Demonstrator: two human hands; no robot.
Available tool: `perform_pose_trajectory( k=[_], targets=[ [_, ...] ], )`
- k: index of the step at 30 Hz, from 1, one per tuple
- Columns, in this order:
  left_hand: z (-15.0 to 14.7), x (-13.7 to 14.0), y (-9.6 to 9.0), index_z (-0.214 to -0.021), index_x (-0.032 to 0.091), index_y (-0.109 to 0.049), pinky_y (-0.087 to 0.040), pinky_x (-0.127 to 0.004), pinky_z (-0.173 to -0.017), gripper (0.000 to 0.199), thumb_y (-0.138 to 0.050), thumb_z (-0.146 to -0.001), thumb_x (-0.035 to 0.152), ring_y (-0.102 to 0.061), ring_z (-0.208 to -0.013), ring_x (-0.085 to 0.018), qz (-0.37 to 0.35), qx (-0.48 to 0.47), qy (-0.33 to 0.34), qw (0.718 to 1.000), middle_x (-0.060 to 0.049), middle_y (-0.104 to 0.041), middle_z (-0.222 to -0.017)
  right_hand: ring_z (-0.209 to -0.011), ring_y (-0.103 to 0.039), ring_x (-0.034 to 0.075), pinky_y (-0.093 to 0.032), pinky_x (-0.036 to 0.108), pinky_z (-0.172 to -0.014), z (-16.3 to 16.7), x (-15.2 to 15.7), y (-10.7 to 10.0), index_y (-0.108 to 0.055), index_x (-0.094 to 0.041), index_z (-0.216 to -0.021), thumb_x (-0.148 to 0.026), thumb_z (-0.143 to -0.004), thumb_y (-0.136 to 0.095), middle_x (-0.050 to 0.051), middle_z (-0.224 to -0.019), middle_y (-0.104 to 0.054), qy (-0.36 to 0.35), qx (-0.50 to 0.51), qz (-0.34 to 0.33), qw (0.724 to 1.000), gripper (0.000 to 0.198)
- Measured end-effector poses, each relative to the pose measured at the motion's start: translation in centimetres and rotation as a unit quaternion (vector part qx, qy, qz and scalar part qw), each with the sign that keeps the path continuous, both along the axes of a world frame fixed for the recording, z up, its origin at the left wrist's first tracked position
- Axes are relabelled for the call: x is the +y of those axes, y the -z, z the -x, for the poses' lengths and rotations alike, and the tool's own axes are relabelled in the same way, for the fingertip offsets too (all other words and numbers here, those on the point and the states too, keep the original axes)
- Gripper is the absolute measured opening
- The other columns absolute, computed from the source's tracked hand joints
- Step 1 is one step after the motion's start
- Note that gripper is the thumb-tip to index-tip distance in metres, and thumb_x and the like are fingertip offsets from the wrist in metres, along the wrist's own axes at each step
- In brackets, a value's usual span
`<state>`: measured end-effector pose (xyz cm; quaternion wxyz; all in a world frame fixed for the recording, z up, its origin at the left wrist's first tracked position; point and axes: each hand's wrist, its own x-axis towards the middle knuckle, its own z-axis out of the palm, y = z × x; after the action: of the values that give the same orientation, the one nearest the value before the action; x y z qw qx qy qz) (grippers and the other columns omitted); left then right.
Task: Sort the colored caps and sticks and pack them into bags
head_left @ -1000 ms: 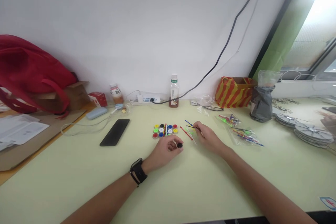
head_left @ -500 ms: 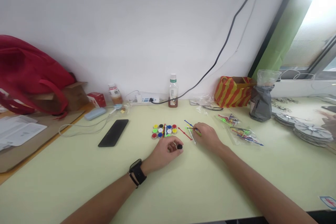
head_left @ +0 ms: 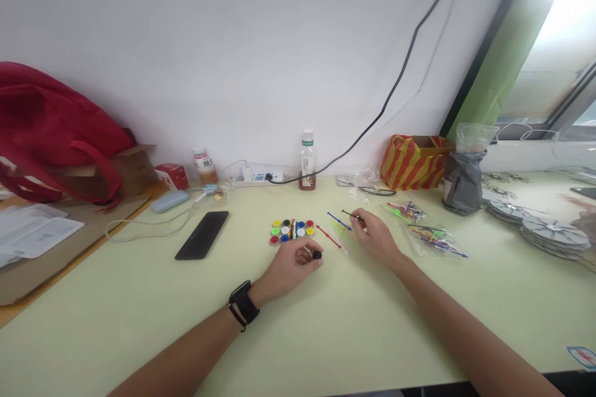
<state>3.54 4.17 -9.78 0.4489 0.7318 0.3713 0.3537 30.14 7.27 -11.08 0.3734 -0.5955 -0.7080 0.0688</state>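
Note:
A small round black piece (head_left: 317,255) sits pinched between the thumb and fingers of my left hand (head_left: 291,267). My right hand (head_left: 372,232) grips one end of a thin black arrow-shaped stick (head_left: 349,213), which points up and to the left. Between the hands lie a red arrow stick (head_left: 328,237), a blue arrow stick (head_left: 339,220) and paler ones partly under one another. Just beyond my left hand are several coloured round discs (head_left: 301,224) in rows, with sticks laid among them; my fingers hide the nearest row in part.
A black phone (head_left: 202,236) lies to the left. Clear bags of coloured sticks (head_left: 435,240) are at right, near stacked grey discs (head_left: 555,232). Against the wall stand a drink bottle (head_left: 307,161), a striped bag (head_left: 412,161) and a power strip (head_left: 261,173). Part of another person's hand shows at far right.
My right hand has lifted the black arrow stick off the other sticks and moved slightly right and away from me. My left hand, holding the black piece, has barely shifted.

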Motion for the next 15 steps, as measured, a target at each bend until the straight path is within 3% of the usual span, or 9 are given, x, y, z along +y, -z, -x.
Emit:
perform_pose_trajectory(
  k=[5,8,11,13,15],
  targets=[
    [0.2,0.7,0.1,-0.106,0.016,-0.071,-0.058,-0.031,-0.076,0.035,-0.081,-0.081,0.038,-0.069,-0.081,-0.017,0.071,-0.058,-0.016,0.996,-0.007,-0.072,-0.091,-0.078,-0.061,0.022,-0.045,0.033,-0.069,-0.8,-0.3,-1.4,-0.062,-0.021,-0.098,-0.036,-0.100,-0.042,0.007,-0.090,-0.068,-0.055,0.090,-0.021,0.994,0.025],
    [0.2,1.1,0.3,-0.109,0.016,-0.072,-0.060,-0.035,-0.082,0.039,-0.083,-0.079,0.037,-0.072,-0.087,-0.020,0.083,-0.085,-0.031,0.992,-0.010,-0.075,-0.101,-0.091,-0.064,0.024,-0.049,0.035,-0.074,0.5,-1.4,-2.2,-0.068,-0.022,-0.108,-0.038,-0.099,-0.045,0.010,-0.103,-0.069,-0.116,0.137,0.005,0.984,0.029],
    [0.1,1.1,0.2,-0.112,0.017,-0.072,-0.060,-0.041,-0.092,0.044,-0.086,-0.076,0.037,-0.073,-0.095,-0.023,0.077,-0.104,-0.027,0.991,-0.012,-0.075,-0.113,-0.090,-0.065,0.022,-0.052,0.034,-0.076,2.4,-3.0,-2.7,-0.062,-0.025,-0.125,-0.041,-0.099,-0.051,0.007,-0.097,-0.068,-0.215,0.224,0.072,0.948,0.033],
    [0.0,0.9,0.1,-0.113,0.016,-0.072,-0.060,-0.043,-0.095,0.045,-0.087,-0.076,0.037,-0.074,-0.097,-0.024,0.084,-0.110,-0.013,0.990,-0.012,-0.075,-0.113,-0.082,-0.065,0.019,-0.053,0.033,-0.074,3.6,-3.9,-2.8,-0.059,-0.025,-0.124,-0.042,-0.097,-0.057,0.004,-0.090,-0.068,-0.270,0.263,0.113,0.919,0.033],
    [-0.1,0.6,0.0,-0.113,0.016,-0.072,-0.060,-0.042,-0.096,0.044,-0.086,-0.077,0.037,-0.074,-0.098,-0.024,0.086,-0.116,0.001,0.990,-0.011,-0.076,-0.111,-0.076,-0.063,0.017,-0.053,0.032,-0.072,4.5,-4.6,-2.8,-0.059,-0.025,-0.117,-0.043,-0.096,-0.061,0.002,-0.085,-0.067,-0.290,0.265,0.132,0.910,0.028]
  ],
)
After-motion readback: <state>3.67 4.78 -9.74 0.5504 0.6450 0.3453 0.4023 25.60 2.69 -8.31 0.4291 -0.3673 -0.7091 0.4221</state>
